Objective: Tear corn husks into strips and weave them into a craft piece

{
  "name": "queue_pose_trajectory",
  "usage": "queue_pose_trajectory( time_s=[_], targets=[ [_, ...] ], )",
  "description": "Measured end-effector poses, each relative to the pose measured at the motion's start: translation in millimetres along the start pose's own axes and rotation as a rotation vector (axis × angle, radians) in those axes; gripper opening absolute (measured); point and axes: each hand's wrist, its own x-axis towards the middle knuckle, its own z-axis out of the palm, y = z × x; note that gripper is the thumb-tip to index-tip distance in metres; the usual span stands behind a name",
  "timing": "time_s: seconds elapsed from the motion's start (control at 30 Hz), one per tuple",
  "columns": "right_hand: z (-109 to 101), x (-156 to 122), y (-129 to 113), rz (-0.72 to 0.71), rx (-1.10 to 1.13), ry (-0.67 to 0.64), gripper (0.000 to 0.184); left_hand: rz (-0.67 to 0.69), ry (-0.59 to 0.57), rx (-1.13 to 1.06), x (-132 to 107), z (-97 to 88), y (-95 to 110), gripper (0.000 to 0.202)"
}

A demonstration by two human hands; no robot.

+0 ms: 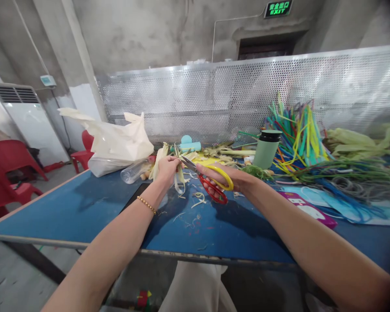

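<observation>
My left hand (167, 170) is closed around pale corn-husk strips (179, 181) that hang down from it above the blue table (78, 208). A bead bracelet sits on that wrist. My right hand (229, 178) grips scissors (211, 180) with one yellow and one red handle. Their blades point left and meet the husk just beside my left fingers. Small husk cuttings (198, 199) lie on the table below both hands.
A white plastic bag (117, 141) and a clear bottle (134, 171) lie at the back left. A green flask (266, 148), coloured strips (299, 130) and more husks (354, 141) fill the right. A perforated metal screen (247, 95) stands behind. Red chairs (6, 173) stand at the left.
</observation>
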Motion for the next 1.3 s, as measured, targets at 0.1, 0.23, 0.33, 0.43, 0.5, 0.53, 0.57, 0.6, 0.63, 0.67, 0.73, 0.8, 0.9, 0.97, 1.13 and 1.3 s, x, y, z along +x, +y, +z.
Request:
queue_pose_trajectory(
  time_s=[0.1,0.23,0.33,0.43,0.5,0.53,0.57,0.6,0.63,0.67,0.73,0.8,0.9,0.97,1.13,1.3],
  targets=[
    [4.6,2.0,-0.4,0.004,-0.017,0.026,0.056,-0.032,-0.022,-0.04,1.3,0.1,-3.5,0.001],
    [9.5,6.3,2.1,0.035,-0.088,0.07,0.056,-0.107,-0.079,-0.153,4.5,-0.9,-7.8,0.004],
    [11.9,9.2,5.0,0.024,-0.115,0.122,0.05,-0.151,-0.072,-0.203,7.5,-1.9,-9.6,0.005],
    [13.9,11.5,6.5,0.018,-0.12,0.171,0.044,-0.179,-0.055,-0.212,10.1,-2.6,-9.6,0.006],
    [14.9,13.6,7.3,0.032,-0.134,0.199,0.043,-0.2,-0.063,-0.214,11.1,-2.7,-8.8,0.006],
    [15.2,14.8,7.8,0.037,-0.145,0.219,0.044,-0.207,-0.066,-0.22,11.4,-2.7,-8.4,0.006],
    [15.4,16.0,8.4,0.04,-0.159,0.241,0.045,-0.212,-0.067,-0.228,11.5,-2.7,-8.1,0.006],
    [15.4,17.0,9.0,0.04,-0.174,0.257,0.045,-0.212,-0.067,-0.233,11.5,-2.7,-8.1,0.006],
    [15.3,17.8,9.5,0.036,-0.189,0.266,0.046,-0.207,-0.066,-0.235,11.4,-2.7,-8.2,0.006],
    [15.1,18.4,10.0,0.032,-0.203,0.269,0.046,-0.196,-0.063,-0.233,11.2,-2.8,-8.6,0.006],
    [14.6,18.8,10.9,0.021,-0.222,0.263,0.046,-0.171,-0.073,-0.225,10.7,-3.1,-9.6,0.006],
    [14.3,18.9,11.8,0.013,-0.232,0.263,0.046,-0.146,-0.091,-0.22,10.0,-3.0,-10.4,0.006],
    [14.1,19.6,13.7,-0.002,-0.236,0.268,0.045,-0.134,-0.092,-0.238,9.0,-1.8,-9.9,0.007],
    [14.1,20.6,15.3,-0.018,-0.231,0.268,0.045,-0.15,-0.076,-0.265,8.2,-0.5,-8.3,0.008],
    [14.0,21.9,16.6,-0.025,-0.25,0.267,0.047,-0.2,-0.054,-0.296,6.0,0.8,-3.8,0.007],
    [16.0,20.5,14.7,-0.048,-0.274,0.285,0.05,-0.21,-0.05,-0.289,7.7,-0.8,-3.9,0.006]
  ],
)
